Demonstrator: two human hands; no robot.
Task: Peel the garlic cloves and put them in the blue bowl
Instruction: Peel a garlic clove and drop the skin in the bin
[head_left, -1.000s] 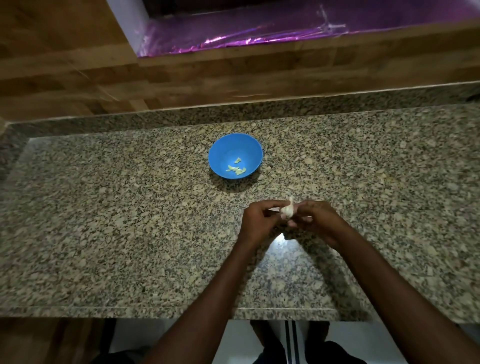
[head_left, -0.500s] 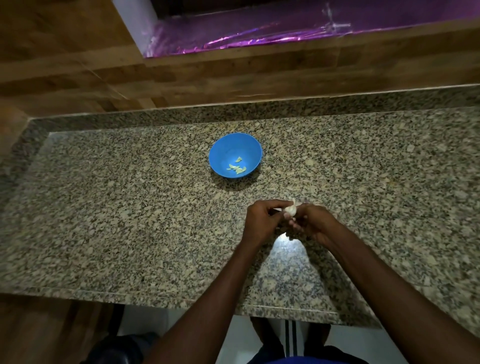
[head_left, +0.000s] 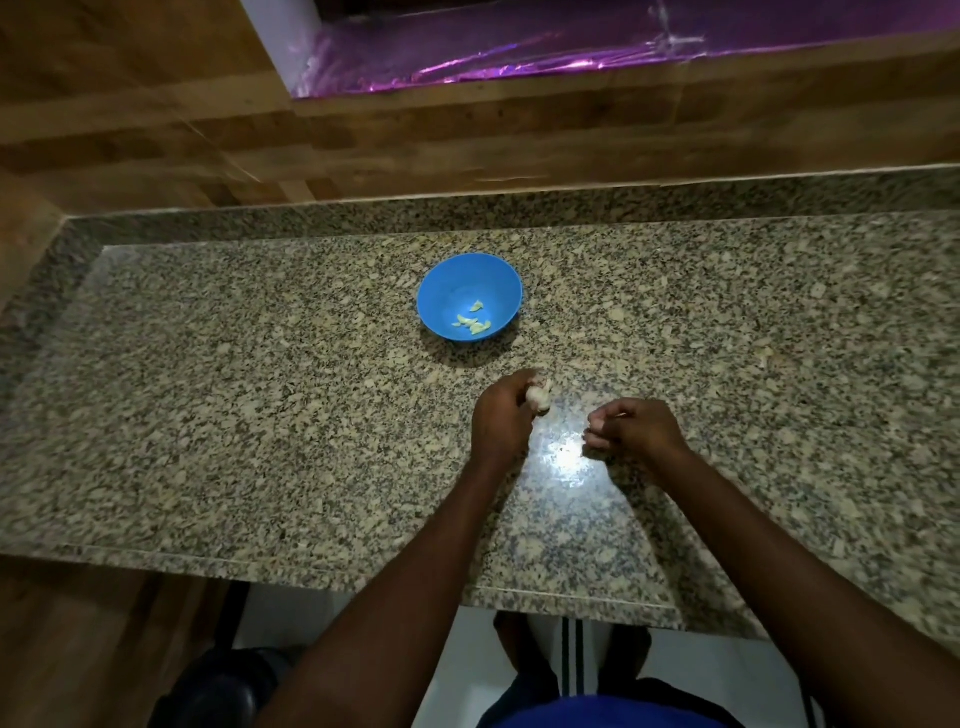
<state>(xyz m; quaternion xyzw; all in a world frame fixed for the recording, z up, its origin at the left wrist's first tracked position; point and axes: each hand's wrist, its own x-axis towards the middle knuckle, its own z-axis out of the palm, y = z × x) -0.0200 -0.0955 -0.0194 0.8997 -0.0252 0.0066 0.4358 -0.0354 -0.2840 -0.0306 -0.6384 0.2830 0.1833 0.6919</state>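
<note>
A blue bowl (head_left: 445, 280) stands on the granite counter, with several pale peeled garlic cloves (head_left: 474, 323) lying in its bottom. Nearer to me, my left hand (head_left: 503, 415) grips a whitish piece of garlic (head_left: 538, 397) that pokes out between its thumb and fingers. My right hand (head_left: 631, 428) is apart from it to the right, just above the counter, with its fingers curled and fingertips pressed together. Whether those fingertips pinch a bit of skin or a clove is too small to tell.
The granite counter (head_left: 260, 415) runs wide to both sides, with a raised granite lip and a wooden wall (head_left: 467, 140) behind. Purple foil (head_left: 571, 57) lines the opening above. The counter's front edge (head_left: 363, 571) lies close to my body.
My hands were joined on the garlic; now they have parted. The right hand has drawn away to the right, while the left hand keeps the garlic.
</note>
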